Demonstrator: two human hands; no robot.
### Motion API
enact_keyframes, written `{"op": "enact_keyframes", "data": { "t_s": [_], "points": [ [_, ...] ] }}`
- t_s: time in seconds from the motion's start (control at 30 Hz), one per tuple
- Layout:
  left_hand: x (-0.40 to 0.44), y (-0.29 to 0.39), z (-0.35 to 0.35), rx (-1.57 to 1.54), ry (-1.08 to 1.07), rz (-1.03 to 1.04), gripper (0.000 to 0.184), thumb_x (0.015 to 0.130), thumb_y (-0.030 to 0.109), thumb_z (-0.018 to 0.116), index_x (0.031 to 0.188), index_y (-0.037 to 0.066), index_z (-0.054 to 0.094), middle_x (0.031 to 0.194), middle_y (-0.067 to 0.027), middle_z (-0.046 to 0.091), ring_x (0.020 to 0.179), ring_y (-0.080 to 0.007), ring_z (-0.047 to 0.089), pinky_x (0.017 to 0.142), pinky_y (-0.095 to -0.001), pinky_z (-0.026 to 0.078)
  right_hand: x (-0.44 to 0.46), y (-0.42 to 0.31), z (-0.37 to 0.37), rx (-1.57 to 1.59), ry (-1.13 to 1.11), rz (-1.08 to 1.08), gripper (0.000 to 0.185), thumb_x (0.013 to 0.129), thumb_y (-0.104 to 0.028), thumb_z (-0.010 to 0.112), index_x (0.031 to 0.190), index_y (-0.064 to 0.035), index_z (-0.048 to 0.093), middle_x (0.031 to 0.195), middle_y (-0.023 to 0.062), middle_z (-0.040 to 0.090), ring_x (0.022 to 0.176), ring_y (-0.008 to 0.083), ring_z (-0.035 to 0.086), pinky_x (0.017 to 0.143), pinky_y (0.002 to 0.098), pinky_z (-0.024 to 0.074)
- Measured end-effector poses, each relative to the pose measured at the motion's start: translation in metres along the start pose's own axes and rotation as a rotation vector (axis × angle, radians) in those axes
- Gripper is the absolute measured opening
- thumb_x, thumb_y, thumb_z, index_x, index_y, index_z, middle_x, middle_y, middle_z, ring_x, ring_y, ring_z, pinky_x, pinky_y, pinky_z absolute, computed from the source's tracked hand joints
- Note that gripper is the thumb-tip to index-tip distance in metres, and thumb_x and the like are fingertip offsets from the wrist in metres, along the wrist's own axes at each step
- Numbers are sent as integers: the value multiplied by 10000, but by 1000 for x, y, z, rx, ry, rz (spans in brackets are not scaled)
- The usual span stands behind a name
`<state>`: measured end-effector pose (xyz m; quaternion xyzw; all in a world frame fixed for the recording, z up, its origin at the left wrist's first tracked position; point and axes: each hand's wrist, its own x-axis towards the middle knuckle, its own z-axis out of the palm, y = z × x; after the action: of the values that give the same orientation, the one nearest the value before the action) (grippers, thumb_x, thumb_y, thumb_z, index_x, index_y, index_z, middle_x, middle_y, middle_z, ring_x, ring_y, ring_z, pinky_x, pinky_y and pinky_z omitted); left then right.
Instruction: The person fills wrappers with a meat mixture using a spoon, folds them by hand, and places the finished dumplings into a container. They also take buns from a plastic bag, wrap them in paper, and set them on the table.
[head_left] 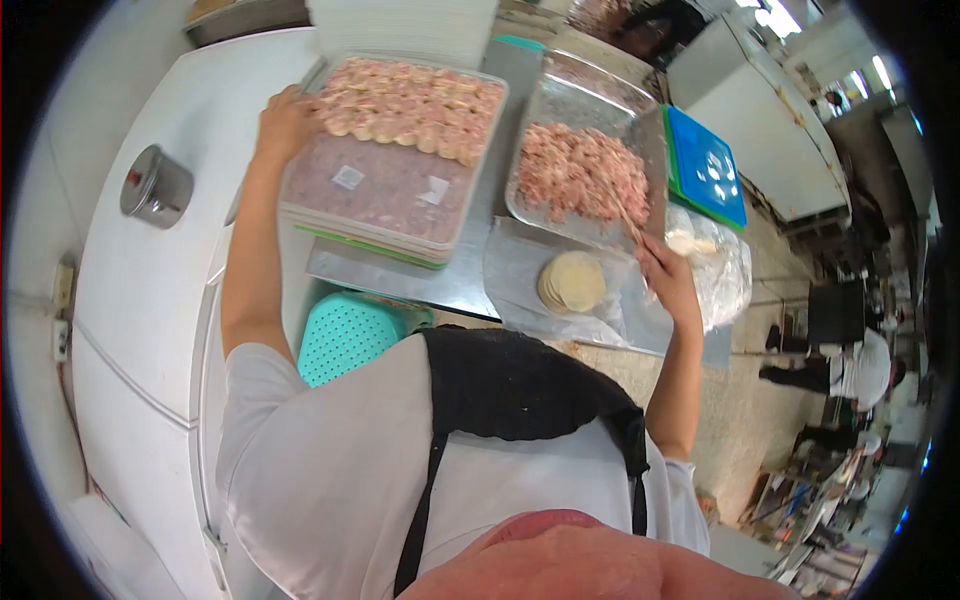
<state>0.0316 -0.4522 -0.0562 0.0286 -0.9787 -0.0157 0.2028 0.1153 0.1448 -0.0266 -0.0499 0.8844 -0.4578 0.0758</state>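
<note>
My left hand (289,122) is at the upper left edge of a stacked tray (385,195), beside rows of meat-filled dumplings (400,105); its fingers are partly hidden, and what they hold, if anything, is too small to tell. A thin stick-like tool (625,212) is in my right hand (665,268), its far end in the minced meat (580,170) at the lower right of a metal pan (600,95). Below the pan, a stack of round dough wrappers (574,281) lies on a plastic sheet (510,265).
A lidded metal canister (160,188) stands on the white surface at left. Blue and green lids (708,165) and a plastic bag (725,275) lie right of the pan. A turquoise basket (348,338) sits below the table. Another person (862,370) stands far right.
</note>
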Motion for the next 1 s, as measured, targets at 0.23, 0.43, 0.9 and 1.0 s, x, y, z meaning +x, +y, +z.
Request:
{"op": "enact_keyframes", "data": {
  "t_s": [0.23, 0.43, 0.9, 1.0],
  "points": [
    [1, 46, -42, -167, 99, 180, 352, 765, 164, 684, 1103, 70, 653, 1231, -166, 585, 1169, -358, 516, 1000, -432, 403, 70, 40, -85, -1110, -129, -212, 201, 857, -191, 537, 808, -53, 676, 801, 183, 665, 778, 371, 655, 673, 476, 517],
    [-53, 218, -82, -557, 169, 226, 226, 818, 147, 663, 1015, 39, 643, 1139, -131, 617, 1116, -322, 549, 971, -394, 412, 86, 65, -71, -1300, -208, -340, 165, 774, -187, 618, 716, -62, 709, 730, 134, 680, 722, 300, 686, 600, 417, 534],
    [-153, 440, 28, -740, -356, 346, 267, 743, 162, 723, 980, 72, 640, 997, -123, 572, 1010, -334, 538, 884, -421, 431, 132, 93, -77, -880, -196, -734, 184, 809, -137, 535, 743, -36, 673, 795, 157, 672, 782, 330, 675, 647, 444, 536],
    [-152, 439, 31, -761, -395, 276, 174, 783, 160, 695, 930, 71, 672, 944, -120, 566, 959, -334, 535, 865, -408, 436, 130, 113, -61, -845, -145, -728, 182, 809, -143, 544, 739, -31, 668, 782, 147, 667, 802, 318, 676, 642, 432, 536]
  ]
}}
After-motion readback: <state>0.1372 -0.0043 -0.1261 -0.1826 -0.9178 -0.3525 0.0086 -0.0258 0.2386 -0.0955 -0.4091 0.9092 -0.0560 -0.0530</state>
